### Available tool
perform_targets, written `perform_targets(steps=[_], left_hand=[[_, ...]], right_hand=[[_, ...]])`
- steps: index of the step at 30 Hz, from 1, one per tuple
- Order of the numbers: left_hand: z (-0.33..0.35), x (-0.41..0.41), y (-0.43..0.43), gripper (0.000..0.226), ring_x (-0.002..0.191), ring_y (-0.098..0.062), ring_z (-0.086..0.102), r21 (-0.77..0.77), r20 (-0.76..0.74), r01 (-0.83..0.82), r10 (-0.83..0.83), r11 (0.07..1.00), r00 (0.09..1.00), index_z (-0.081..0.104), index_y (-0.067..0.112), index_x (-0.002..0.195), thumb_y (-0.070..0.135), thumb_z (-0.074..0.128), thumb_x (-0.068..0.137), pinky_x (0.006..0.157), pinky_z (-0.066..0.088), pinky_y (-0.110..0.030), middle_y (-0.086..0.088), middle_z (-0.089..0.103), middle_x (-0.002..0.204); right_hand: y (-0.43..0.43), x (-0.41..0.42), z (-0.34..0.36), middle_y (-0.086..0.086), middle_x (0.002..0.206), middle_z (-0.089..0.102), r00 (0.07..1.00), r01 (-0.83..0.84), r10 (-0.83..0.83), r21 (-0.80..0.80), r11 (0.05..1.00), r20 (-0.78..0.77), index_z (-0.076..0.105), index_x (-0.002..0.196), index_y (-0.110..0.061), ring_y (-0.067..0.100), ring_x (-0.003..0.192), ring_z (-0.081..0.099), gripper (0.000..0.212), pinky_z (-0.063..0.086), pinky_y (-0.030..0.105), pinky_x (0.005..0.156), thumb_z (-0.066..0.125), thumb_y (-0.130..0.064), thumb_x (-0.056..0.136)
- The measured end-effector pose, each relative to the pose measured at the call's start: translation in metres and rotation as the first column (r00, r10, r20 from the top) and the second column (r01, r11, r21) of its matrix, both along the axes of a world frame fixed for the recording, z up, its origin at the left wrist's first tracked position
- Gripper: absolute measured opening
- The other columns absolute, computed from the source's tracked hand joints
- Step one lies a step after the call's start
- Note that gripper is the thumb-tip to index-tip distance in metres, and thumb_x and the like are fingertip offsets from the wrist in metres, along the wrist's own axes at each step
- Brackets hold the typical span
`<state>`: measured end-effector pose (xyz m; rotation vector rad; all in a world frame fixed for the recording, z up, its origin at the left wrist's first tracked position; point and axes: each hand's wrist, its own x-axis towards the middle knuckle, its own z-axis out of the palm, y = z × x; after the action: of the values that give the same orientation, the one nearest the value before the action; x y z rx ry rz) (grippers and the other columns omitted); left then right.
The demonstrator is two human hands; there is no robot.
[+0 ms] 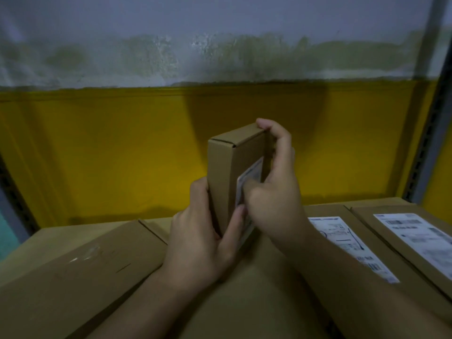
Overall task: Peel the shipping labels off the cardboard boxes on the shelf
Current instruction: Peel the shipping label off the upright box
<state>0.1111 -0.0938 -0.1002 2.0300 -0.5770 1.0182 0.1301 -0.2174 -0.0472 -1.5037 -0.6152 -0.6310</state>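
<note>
Standing on end atop a big box (244, 297), the small box (221, 172) sits between both hands, in front of a yellow wall (97, 155). The left hand (198, 238) grips its lower left side, one finger stretched up along the front edge. The right hand (274, 192) curls round the right side, forefinger hooked over the top corner and thumb pressed on the label (252, 174), which is stuck to the right face; whether any edge has lifted I cannot tell. A second label (352, 248) and a third label (415, 231) lie face up on other boxes (327, 212) to the right.
</note>
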Motion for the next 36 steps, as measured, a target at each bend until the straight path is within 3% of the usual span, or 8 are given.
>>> perform_targets(steps=[5, 10, 12, 14, 18, 24, 30, 36], left_hand=[[0.000, 0.006, 0.008, 0.040, 0.093, 0.012, 0.062, -0.136, -0.120, 0.071, -0.087, 0.988, 0.989, 0.026, 0.062, 0.109, 0.058, 0.056, 0.083, 0.065, 0.061, -0.029, 0.042, 0.054, 0.109], [0.001, 0.006, 0.009, 0.037, 0.086, 0.004, 0.066, -0.134, -0.109, 0.086, -0.101, 0.987, 0.989, 0.029, 0.057, 0.110, 0.060, 0.053, 0.082, 0.060, 0.059, -0.035, 0.030, 0.058, 0.106], [0.001, 0.007, 0.009, 0.039, 0.084, 0.001, 0.067, -0.134, -0.107, 0.093, -0.107, 0.987, 0.988, 0.031, 0.050, 0.113, 0.060, 0.053, 0.082, 0.058, 0.059, -0.037, 0.025, 0.059, 0.105], [0.000, 0.007, 0.010, 0.043, 0.083, -0.001, 0.068, -0.143, -0.114, 0.095, -0.111, 0.985, 0.987, 0.031, 0.045, 0.116, 0.060, 0.053, 0.082, 0.058, 0.059, -0.039, 0.023, 0.060, 0.105], [-0.001, 0.008, 0.011, 0.040, 0.086, -0.001, 0.068, -0.145, -0.123, 0.086, -0.105, 0.986, 0.987, 0.031, 0.050, 0.114, 0.061, 0.054, 0.082, 0.060, 0.060, -0.040, 0.023, 0.060, 0.107], [0.001, 0.005, 0.006, 0.043, 0.088, 0.007, 0.065, -0.060, -0.073, 0.030, -0.035, 0.998, 0.997, 0.026, 0.047, 0.116, 0.061, 0.049, 0.083, 0.052, 0.057, -0.024, 0.040, 0.055, 0.105], [0.000, 0.005, 0.007, 0.042, 0.078, 0.000, 0.065, -0.032, -0.033, -0.009, 0.008, 0.999, 0.999, 0.027, 0.044, 0.114, 0.060, 0.049, 0.082, 0.043, 0.052, -0.027, 0.026, 0.061, 0.084], [0.000, 0.005, 0.005, 0.042, 0.068, -0.007, 0.064, -0.016, -0.016, -0.010, 0.010, 1.000, 1.000, 0.031, 0.039, 0.115, 0.059, 0.049, 0.083, 0.043, 0.050, -0.031, 0.018, 0.061, 0.078]], right_hand=[[-0.006, -0.003, 0.006, -0.008, 0.145, 0.024, 0.994, -0.072, 0.066, -0.071, 0.995, -0.083, 0.039, 0.132, -0.043, -0.011, 0.103, 0.050, 0.078, 0.047, 0.005, 0.067, 0.063, 0.008, 0.078], [-0.005, -0.003, 0.007, -0.008, 0.149, 0.018, 0.997, -0.032, 0.023, -0.113, 0.993, -0.080, 0.036, 0.129, -0.050, -0.020, 0.105, 0.043, 0.075, 0.042, -0.002, 0.070, 0.076, -0.014, 0.077], [-0.005, -0.003, 0.006, -0.008, 0.150, 0.017, 0.997, -0.016, 0.006, -0.125, 0.992, -0.082, 0.035, 0.126, -0.054, -0.008, 0.115, 0.043, 0.075, 0.042, -0.002, 0.072, 0.077, -0.019, 0.075], [-0.006, -0.003, 0.005, -0.008, 0.149, 0.018, 0.997, -0.001, -0.010, -0.138, 0.990, -0.079, 0.035, 0.128, -0.052, -0.002, 0.118, 0.043, 0.076, 0.042, -0.002, 0.073, 0.077, -0.018, 0.075], [-0.005, -0.003, 0.005, -0.008, 0.146, 0.020, 0.997, 0.004, -0.014, -0.133, 0.991, -0.073, 0.035, 0.132, -0.047, -0.009, 0.112, 0.042, 0.076, 0.041, -0.002, 0.072, 0.076, -0.014, 0.076], [-0.003, -0.005, 0.008, -0.005, 0.137, 0.028, 0.995, -0.067, 0.061, -0.066, 0.996, -0.081, 0.036, 0.131, -0.037, -0.014, 0.097, 0.050, 0.074, 0.046, 0.002, 0.066, 0.070, -0.002, 0.076], [0.000, -0.004, 0.007, 0.001, 0.133, 0.033, 0.998, -0.029, 0.026, -0.040, 0.999, -0.054, 0.039, 0.130, -0.027, 0.013, 0.108, 0.054, 0.072, 0.046, 0.003, 0.067, 0.069, 0.003, 0.072], [0.006, -0.009, 0.008, 0.004, 0.139, 0.030, 0.999, 0.030, -0.029, -0.018, 0.999, 0.014, 0.042, 0.121, -0.027, -0.007, 0.099, 0.051, 0.065, 0.043, 0.000, 0.066, 0.067, 0.004, 0.069]])
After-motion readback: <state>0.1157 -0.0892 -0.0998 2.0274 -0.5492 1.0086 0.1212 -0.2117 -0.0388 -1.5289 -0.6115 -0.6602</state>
